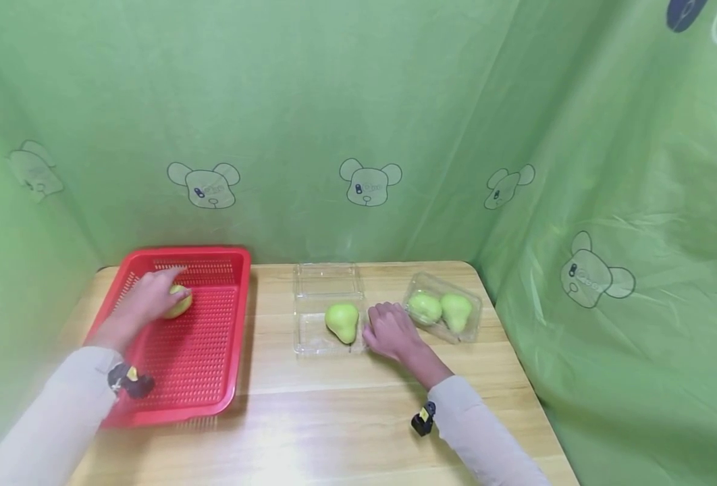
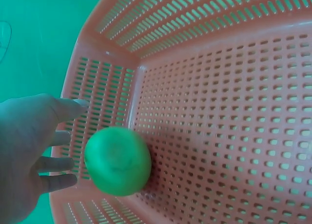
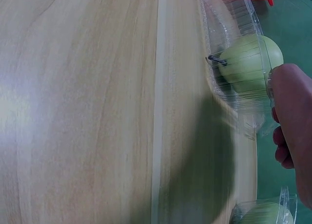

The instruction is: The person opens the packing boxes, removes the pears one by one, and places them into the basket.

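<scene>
In the red basket lies a green pear. My left hand reaches over the basket beside that pear; in the left wrist view its fingers are spread, with a gap to the fruit. A clear plastic clamshell box stands with its lid folded back, and one pear lies in its right side. At the right edge of this box, my right hand pinches the rim, thumb on top and the other fingers curled underneath in the right wrist view.
To the right of my right hand stands another clear plastic box holding two pears. The wooden table ends in front of a green curtain, which also hangs along both sides.
</scene>
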A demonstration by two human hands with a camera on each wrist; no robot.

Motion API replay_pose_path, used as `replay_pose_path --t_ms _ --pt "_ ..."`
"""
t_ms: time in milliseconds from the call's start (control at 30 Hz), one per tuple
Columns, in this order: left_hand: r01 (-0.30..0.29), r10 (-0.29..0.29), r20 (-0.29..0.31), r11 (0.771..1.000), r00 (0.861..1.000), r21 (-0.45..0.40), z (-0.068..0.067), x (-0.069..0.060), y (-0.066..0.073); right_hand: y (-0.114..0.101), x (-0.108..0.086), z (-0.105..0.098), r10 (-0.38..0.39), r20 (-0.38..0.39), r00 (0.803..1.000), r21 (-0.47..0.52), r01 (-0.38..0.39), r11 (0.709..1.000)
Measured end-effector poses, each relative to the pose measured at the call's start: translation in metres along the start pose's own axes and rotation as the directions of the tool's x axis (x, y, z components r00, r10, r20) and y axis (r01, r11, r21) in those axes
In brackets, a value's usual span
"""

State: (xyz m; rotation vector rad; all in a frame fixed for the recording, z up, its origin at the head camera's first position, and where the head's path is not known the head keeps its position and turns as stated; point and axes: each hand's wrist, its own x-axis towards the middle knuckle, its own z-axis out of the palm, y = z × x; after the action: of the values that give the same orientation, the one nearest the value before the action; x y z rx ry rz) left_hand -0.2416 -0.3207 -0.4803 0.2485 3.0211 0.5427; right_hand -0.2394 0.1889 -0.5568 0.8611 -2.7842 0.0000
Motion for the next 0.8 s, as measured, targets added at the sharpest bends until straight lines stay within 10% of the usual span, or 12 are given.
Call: replay_pose_path --t_ms 800 --pt "-0.014 0.006 -0.092 0.996 0.996 -0.089 -0.001 0.012 0.057 -0.001 0.001 0.002 0.019 0.034 0.999 -0.003 -0.019 1.000"
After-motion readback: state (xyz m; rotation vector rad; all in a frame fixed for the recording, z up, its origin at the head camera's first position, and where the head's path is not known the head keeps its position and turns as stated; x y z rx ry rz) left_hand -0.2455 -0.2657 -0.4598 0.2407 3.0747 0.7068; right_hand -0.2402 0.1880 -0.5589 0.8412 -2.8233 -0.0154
